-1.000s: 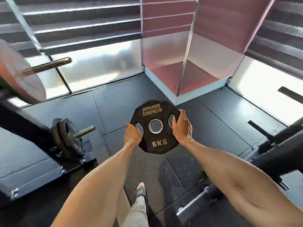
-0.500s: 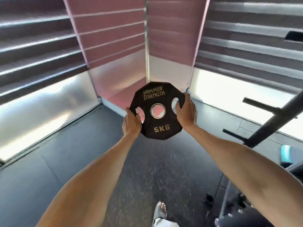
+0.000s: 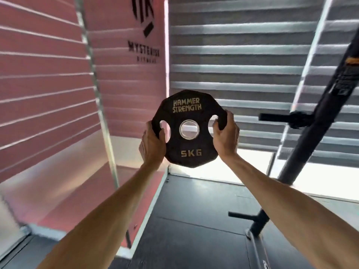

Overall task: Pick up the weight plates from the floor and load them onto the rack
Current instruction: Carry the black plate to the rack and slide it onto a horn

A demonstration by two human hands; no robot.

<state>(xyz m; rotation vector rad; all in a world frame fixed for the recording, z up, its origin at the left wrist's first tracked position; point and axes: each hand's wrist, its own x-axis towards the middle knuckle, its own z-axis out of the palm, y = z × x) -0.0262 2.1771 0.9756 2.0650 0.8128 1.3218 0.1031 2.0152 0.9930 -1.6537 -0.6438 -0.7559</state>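
From the head view, we hold the black ten-sided rubber 5 kg weight plate [image 3: 186, 113] upright, off the floor, between both hands. Our left hand [image 3: 152, 143] grips its left edge and our right hand [image 3: 226, 136] its right edge, probably to aim its centre hole at the black steel rack peg [image 3: 277, 117], well apart on the right.

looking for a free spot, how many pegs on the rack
2: one upper peg sticking out of the rack upright, one lower peg near the floor. More may be out of frame.
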